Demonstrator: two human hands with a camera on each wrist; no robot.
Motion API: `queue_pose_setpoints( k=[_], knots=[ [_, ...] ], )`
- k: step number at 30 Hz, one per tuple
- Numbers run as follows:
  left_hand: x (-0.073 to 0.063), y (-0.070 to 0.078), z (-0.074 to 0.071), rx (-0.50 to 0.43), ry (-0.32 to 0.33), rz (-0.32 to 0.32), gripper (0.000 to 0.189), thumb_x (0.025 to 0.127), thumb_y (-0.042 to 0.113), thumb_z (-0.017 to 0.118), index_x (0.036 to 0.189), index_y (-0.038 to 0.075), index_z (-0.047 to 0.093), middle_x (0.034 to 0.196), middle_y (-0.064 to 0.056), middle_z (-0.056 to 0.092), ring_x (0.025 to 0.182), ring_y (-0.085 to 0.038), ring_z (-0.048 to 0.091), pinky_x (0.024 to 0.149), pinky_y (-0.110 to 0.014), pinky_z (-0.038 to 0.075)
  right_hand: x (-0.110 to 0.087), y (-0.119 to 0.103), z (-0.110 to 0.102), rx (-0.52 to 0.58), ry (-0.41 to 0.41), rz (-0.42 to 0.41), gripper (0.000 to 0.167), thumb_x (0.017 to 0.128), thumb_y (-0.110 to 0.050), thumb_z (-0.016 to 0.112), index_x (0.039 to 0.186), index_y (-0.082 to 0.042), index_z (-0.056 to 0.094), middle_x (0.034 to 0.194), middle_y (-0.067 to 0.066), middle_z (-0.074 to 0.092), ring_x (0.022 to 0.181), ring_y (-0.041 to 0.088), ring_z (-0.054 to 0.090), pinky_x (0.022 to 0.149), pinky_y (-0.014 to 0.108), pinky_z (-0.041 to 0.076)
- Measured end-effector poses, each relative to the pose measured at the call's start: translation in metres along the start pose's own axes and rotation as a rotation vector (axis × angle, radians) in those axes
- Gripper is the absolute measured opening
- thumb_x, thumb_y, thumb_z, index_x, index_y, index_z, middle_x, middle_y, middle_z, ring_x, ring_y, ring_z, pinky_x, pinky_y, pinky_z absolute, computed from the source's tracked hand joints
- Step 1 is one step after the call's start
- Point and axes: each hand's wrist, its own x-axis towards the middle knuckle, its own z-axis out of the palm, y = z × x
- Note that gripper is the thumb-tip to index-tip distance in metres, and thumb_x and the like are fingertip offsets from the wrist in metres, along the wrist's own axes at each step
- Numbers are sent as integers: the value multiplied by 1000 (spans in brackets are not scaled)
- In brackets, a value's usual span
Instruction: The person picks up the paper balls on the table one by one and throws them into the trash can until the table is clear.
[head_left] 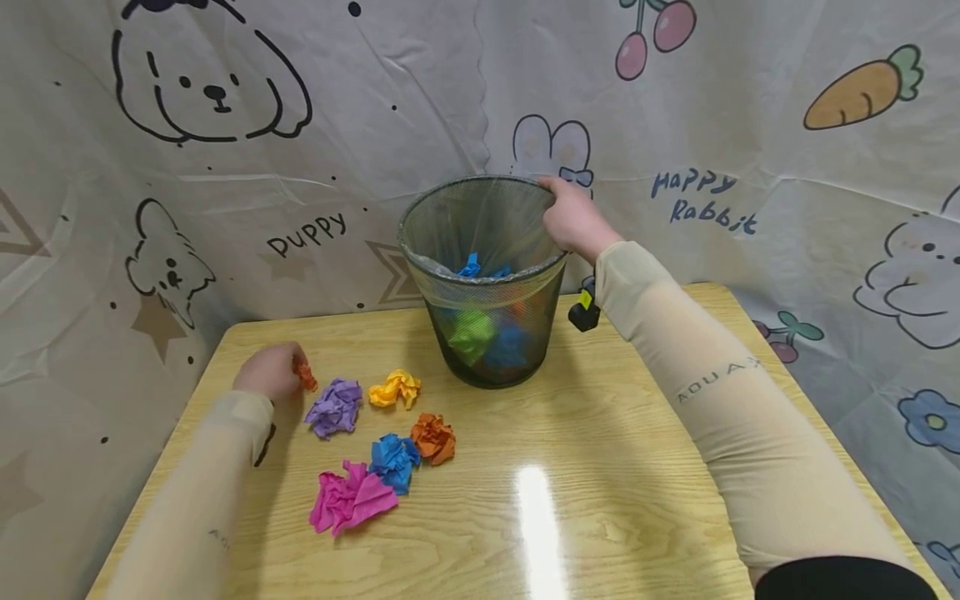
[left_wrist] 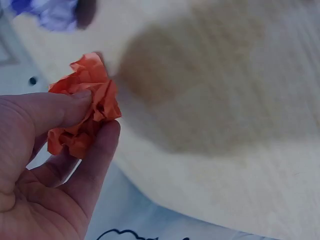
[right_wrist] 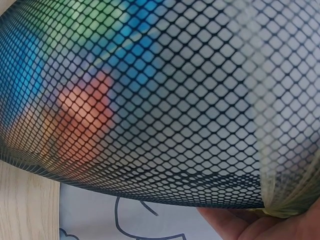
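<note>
My left hand (head_left: 268, 372) pinches an orange-red crumpled paper ball (left_wrist: 85, 105) between thumb and fingers at the far left of the table. In the left wrist view the ball casts its shadow on the wood close by. My right hand (head_left: 576, 220) grips the far right rim of a black mesh wastebasket (head_left: 553, 302) lined with a clear bag. The basket stands tilted slightly at the back of the table. Through its mesh show green, blue and red-orange paper balls (right_wrist: 85, 105). A purple paper ball (head_left: 334, 408) lies just right of my left hand.
On the table (head_left: 600, 467) lie crumpled balls: yellow (head_left: 394, 389), brown-orange (head_left: 433, 439), blue (head_left: 395, 463) and pink (head_left: 351, 498). A printed cloth (head_left: 450, 83) hangs close behind the table's back edge. A small black object with a yellow mark (head_left: 584, 310) shows below my right wrist.
</note>
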Motion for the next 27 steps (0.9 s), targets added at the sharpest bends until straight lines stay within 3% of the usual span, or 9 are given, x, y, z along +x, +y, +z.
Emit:
queue_pose_setpoints(
  k=[1,2,6,7,9,17,19,23,27],
  knots=[
    [0,1,-4,-12,15,3,20,80,-7,64,100,-4,64,92,-19,67,82,-35,62,75,-54,50,0,0,0,-1,-2,0,71,99,3,25,166,-20,18,171,2,16,76,23,54,49,30,34],
    [1,3,-9,-22,32,10,21,81,-6,64,102,-4,64,93,-20,67,82,-36,62,74,-54,50,0,1,0,-3,-2,-1,72,99,3,25,166,-20,18,171,3,16,77,22,55,49,30,35],
    [3,19,-34,-65,89,40,21,88,-3,63,109,-5,63,98,-23,67,83,-36,61,73,-53,49,-1,2,-1,4,1,-9,72,98,4,25,166,-20,18,171,3,16,101,24,59,49,30,35],
    [2,25,-42,-74,101,52,22,88,-2,63,110,-5,62,100,-24,67,84,-37,61,73,-53,49,-2,2,-2,9,2,-9,72,98,4,25,166,-20,18,171,3,16,96,28,59,48,29,34],
    [3,36,-55,-89,130,75,22,90,-3,61,112,-4,62,103,-25,66,87,-38,61,75,-54,49,-3,3,-2,13,4,-13,72,98,4,25,166,-19,18,170,3,16,107,28,57,48,29,34],
    [10,78,-93,-157,236,123,24,92,-6,55,115,-4,64,110,-24,61,92,-38,60,76,-53,49,-2,5,-3,-3,14,-22,71,99,2,25,166,-18,19,170,6,18,88,30,58,48,29,34],
    [10,91,-101,-189,276,131,23,94,-5,56,116,-4,64,112,-23,58,94,-38,58,77,-52,49,-2,5,-3,-2,13,-21,71,99,3,25,166,-18,19,170,6,18,90,30,58,48,29,35],
    [9,119,-115,-258,378,155,21,98,1,60,118,-1,65,114,-20,55,97,-35,53,79,-49,47,-2,4,-2,5,11,-20,71,98,3,25,166,-17,18,170,6,19,91,31,59,47,28,35],
    [8,148,-128,-314,455,200,22,101,9,62,120,2,67,117,-15,55,99,-30,51,81,-43,44,-2,2,-1,4,6,-27,70,99,3,26,166,-17,19,170,6,20,77,26,54,48,29,35]
  ],
)
